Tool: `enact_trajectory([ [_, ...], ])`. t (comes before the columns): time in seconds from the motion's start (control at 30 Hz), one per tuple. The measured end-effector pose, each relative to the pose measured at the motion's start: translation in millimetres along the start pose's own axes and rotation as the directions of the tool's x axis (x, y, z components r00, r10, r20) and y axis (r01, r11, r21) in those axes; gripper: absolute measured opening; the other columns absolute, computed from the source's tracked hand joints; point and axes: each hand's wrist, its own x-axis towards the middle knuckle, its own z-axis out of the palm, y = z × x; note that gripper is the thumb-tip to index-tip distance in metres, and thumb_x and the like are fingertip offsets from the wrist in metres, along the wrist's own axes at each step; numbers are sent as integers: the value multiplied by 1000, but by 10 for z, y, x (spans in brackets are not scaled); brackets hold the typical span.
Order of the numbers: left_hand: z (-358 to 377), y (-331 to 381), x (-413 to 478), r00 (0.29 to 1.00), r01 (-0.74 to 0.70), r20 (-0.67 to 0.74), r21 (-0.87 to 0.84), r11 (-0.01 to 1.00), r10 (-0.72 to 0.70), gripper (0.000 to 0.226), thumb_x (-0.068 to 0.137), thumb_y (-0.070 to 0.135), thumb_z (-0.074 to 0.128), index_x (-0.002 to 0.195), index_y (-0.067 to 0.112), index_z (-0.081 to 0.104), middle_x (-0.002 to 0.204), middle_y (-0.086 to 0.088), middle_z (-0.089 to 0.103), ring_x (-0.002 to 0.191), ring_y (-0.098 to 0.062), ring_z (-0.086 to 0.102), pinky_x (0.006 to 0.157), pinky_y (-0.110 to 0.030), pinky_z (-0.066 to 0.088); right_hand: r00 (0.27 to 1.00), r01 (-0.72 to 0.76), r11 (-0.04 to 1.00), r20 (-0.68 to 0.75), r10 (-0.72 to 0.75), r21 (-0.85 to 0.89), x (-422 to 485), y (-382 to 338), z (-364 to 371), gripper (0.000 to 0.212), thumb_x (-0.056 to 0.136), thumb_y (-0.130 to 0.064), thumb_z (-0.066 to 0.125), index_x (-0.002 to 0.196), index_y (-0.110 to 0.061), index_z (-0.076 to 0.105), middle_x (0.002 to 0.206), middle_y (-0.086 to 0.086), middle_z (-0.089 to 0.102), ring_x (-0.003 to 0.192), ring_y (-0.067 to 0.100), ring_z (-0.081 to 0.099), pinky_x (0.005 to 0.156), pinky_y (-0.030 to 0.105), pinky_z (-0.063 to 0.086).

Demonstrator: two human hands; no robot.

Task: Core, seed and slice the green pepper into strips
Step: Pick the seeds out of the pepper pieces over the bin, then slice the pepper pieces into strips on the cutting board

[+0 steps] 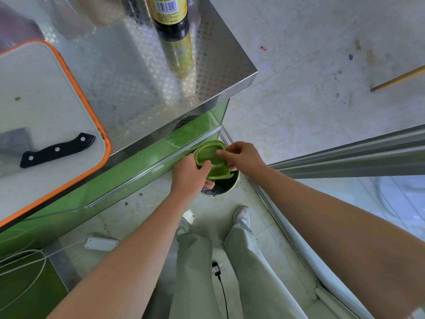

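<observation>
Green pepper (210, 157), cut open, held just off the front edge of the bench (138, 77), above a bin (226, 185) on the floor. Left hand (190, 173) grips it from below; right hand (243, 157) pinches its upper piece. Cleaver (57, 149) lies on the orange-rimmed cutting board (46, 88).

A steel bench (138, 72) with a fine checkered surface fills the upper left. A dark sauce bottle (171, 19) with a yellow barcoded label stands near its far edge, mirrored in the metal. Below the bench runs a glossy green cabinet front (138, 166). The pale, stained floor (299, 107) holds a wooden stick (400, 79) at far right, a white power strip (101, 244) with a white cable (34, 268), and a black adapter (216, 269). Light trousers (195, 272) and a white shoe (242, 214) show below. A metal rail (356, 155) crosses the right side.
</observation>
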Motion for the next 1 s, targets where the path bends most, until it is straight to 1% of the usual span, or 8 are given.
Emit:
enact_trajectory([
  [0.07, 2, -16, 6, 1000, -18, -19, 21, 1000, 18, 14, 96, 15, 53, 97, 3, 61, 72, -15, 72, 55, -27, 71, 63, -48, 61, 997, 27, 999, -73, -30, -41, 35, 23, 27, 13, 81, -9, 73, 78, -14, 62, 69, 5, 67, 60, 21, 67, 66, 30, 57],
  [0.2, -78, -96, 48, 999, 13, -49, -48, 999, -15, 6, 97, 12, 54, 98, 8, 58, 87, -11, 71, 61, -27, 72, 67, -49, 60, 999, -21, 988, 44, 14, 150, 38, 88, -57, 33, 79, 20, 46, 88, -2, 68, 91, 26, 70, 80, 33, 69, 81, 38, 58],
  [0.37, -149, -117, 14, 997, 72, 50, -335, 939, -59, 15, 98, 7, 52, 112, 2, 54, 108, -22, 66, 80, -38, 72, 68, -39, 62, 997, -19, 996, -68, 25, 87, 8, 101, -173, 31, 87, 7, 43, 90, -7, 70, 85, 14, 73, 79, 25, 71, 75, 31, 58],
  [0.53, -179, -12, -130, 992, 124, 48, -444, 887, -114, 18, 99, 4, 43, 99, 13, 58, 101, -23, 66, 72, -41, 70, 66, -41, 61, 964, 87, 996, 252, -79, -23, -171, -175, -144, 21, 94, -28, 61, 105, -11, 66, 95, 3, 72, 87, 18, 69, 77, 25, 54],
  [0.63, -199, 82, -317, 994, 99, 10, -464, 880, -106, 24, 99, 2, 39, 97, 16, 59, 94, -18, 64, 65, -38, 68, 54, -37, 59, 937, 135, 989, 333, -108, -57, -306, -367, -156, 7, 92, -6, 57, 95, -8, 63, 81, 5, 65, 68, 16, 65, 68, 26, 55],
  [0.73, -212, 167, -506, 994, 59, -60, -451, 891, -97, 25, 98, 1, 35, 96, 11, 57, 89, -23, 63, 59, -36, 66, 45, -32, 54, 886, 144, 976, 460, -55, -160, -443, -582, -174, 22, 92, -1, 44, 79, -9, 60, 69, 4, 58, 66, 20, 61, 75, 35, 58],
  [0.87, -380, 286, -695, 964, -18, -239, -494, 869, -116, 24, 97, 1, 33, 97, -1, 57, 75, -24, 61, 48, -29, 61, 37, -26, 45, 835, 209, 965, 542, -91, -161, -625, -949, -64, 34, 84, -22, 49, 109, -5, 63, 88, 11, 68, 78, 22, 67, 71, 33, 57],
  [1.0, -789, 359, -927, 920, -90, -374, -494, 865, -118, 22, 98, 6, 38, 95, -2, 58, 73, -20, 59, 46, -27, 58, 36, -23, 41, 814, 419, 854, 544, -202, -309, -799, -1369, 198, 14, 91, -3, 51, 98, -3, 63, 65, 10, 57, 54, 15, 55, 53, 24, 47],
])
